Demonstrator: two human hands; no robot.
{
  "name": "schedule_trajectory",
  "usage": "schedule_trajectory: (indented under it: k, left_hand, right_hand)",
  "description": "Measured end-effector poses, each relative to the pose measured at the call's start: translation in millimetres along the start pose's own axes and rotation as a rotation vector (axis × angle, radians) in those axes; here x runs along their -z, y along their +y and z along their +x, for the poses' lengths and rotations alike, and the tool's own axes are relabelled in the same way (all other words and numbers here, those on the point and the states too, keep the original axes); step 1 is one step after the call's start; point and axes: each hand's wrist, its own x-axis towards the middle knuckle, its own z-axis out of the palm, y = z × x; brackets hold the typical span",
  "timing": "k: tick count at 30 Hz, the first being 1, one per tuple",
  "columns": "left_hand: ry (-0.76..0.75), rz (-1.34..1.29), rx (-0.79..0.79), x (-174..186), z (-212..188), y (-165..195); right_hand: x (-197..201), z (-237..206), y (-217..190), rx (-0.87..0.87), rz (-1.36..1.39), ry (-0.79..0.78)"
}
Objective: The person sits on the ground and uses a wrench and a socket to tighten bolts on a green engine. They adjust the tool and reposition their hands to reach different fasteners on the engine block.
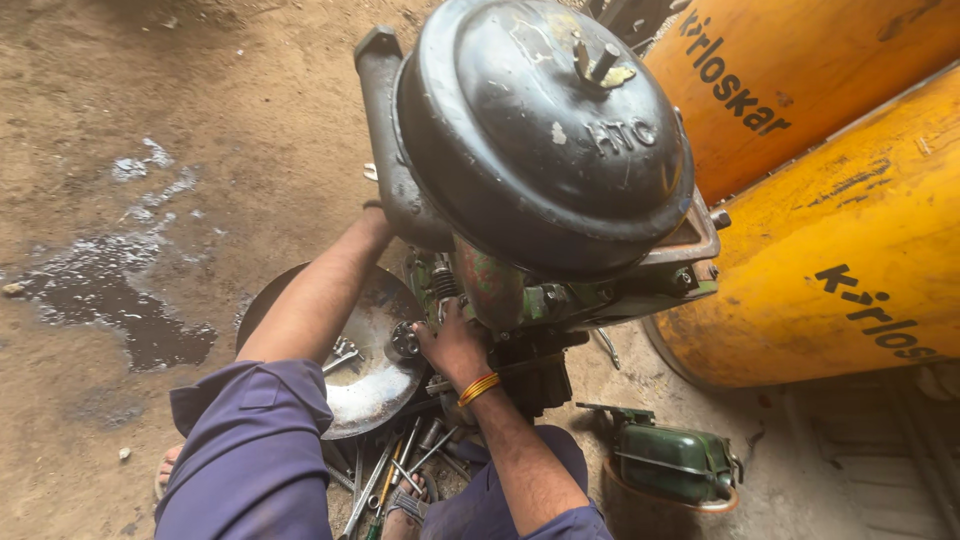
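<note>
Two hands at a small engine standing on an earthen floor.

The engine (520,290) stands upright, its long axis near vertical, topped by a dark domed cover (545,130) whose stud points up toward the camera. The right hand (455,345) presses against the green engine body below the cover, fingers curled on a part there; whether that grip is clenched cannot be told. The left hand (375,222) reaches behind the grey pipe (385,150) on the engine's left side, its grip hidden. A round metal pan (375,385) and loose spanners (395,470) lie near the knees. Two yellow tanks (840,250) lie just beside the engine; a green box (675,462) rests near them.
</note>
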Motion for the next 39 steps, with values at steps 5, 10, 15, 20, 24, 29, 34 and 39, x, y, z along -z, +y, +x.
schedule_trajectory:
  k: [5, 10, 15, 20, 24, 29, 34, 39]
  left_hand:
    - [0.026, 0.01, -0.002, 9, 7, -7]
    - [0.021, 0.015, 0.002, 9, 9, -12]
    - [0.017, 0.011, 0.006, 11, 8, -13]
    - [0.023, 0.014, -0.008, 11, 11, -13]
    - [0.027, 0.001, -0.017, 8, 18, -14]
    - [0.03, -0.004, -0.021, 7, 17, -15]
    - [0.015, -0.009, -0.012, 8, 12, -20]
    - [-0.01, -0.02, -0.006, 1, 2, -19]
  right_hand:
    - [2, -1, 0, -0.027, -0.01, -0.044]
    - [5, -2, -4, -0.051, -0.021, -0.071]
    - [5, -3, -4, -0.023, -0.034, -0.04]
    - [8, -4, -7, -0.003, -0.047, -0.015]
    - [10, -5, -10, -0.071, -0.042, -0.071]
    - [12, -7, -11, -0.047, -0.044, -0.043]
    - [13, -6, -12, -0.04, -0.05, -0.047]
    - [8, -5, -8, -0.046, -0.077, -0.065]
